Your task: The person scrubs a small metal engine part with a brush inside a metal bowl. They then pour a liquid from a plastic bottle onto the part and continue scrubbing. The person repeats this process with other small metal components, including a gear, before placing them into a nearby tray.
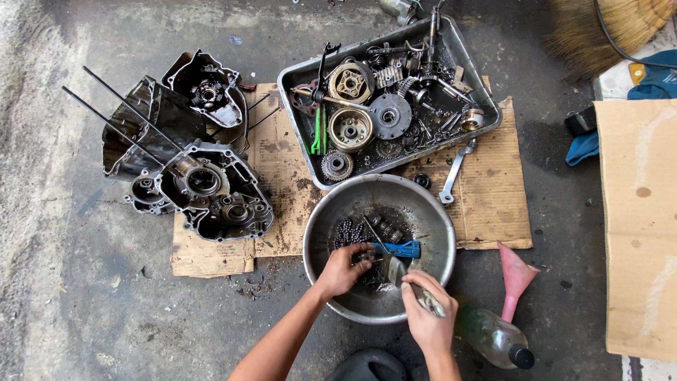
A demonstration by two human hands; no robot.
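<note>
Steel basin [430,212] sat on the floor; left hand [343,270] gripped a small part [364,257] inside; right hand [427,317], fingers clamped on a brush [396,267], seemingly scrubbed it; rinsing seemed to call for turning it.

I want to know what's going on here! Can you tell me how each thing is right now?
Metal bowl: upright, small dirty parts inside.
Left hand: in the bowl, gripping a small part.
Right hand: closed on a brush.
Brush: bristles down in the bowl.
Metal tray: full of gears and parts.
Engine case: open, lying on cardboard.
Bottle: lying down, capped.
Pink funnel: lying on the floor.
</note>
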